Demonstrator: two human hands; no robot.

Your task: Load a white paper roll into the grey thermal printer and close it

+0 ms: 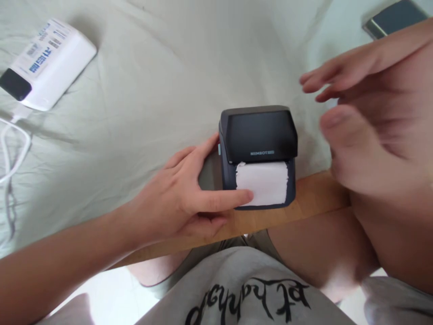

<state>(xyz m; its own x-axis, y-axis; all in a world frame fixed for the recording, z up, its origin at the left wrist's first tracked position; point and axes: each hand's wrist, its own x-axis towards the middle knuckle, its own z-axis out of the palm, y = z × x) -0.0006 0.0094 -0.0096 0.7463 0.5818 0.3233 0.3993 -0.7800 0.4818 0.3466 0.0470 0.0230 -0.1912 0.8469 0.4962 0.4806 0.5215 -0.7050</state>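
A small dark label printer (260, 133) marked NIIMBOT sits at the near edge of the cloth-covered surface. White paper (270, 180) with ragged side edges lies over its front part, below the black lid. My left hand (184, 189) grips the printer from the left, its thumb pressed on the paper and its index finger along the printer's side. To the right, my right hand (372, 113) is raised close to the camera, palm partly turned up, fingers apart and a little blurred. It holds nothing and does not touch the printer.
A white power bank (64, 63) with a printed label and a black end lies at upper left, a white cable (25, 149) plugged into it. At upper right is a dark flat device (395, 20), partly cut off. A wooden edge (314, 194) runs along the front, above my lap.
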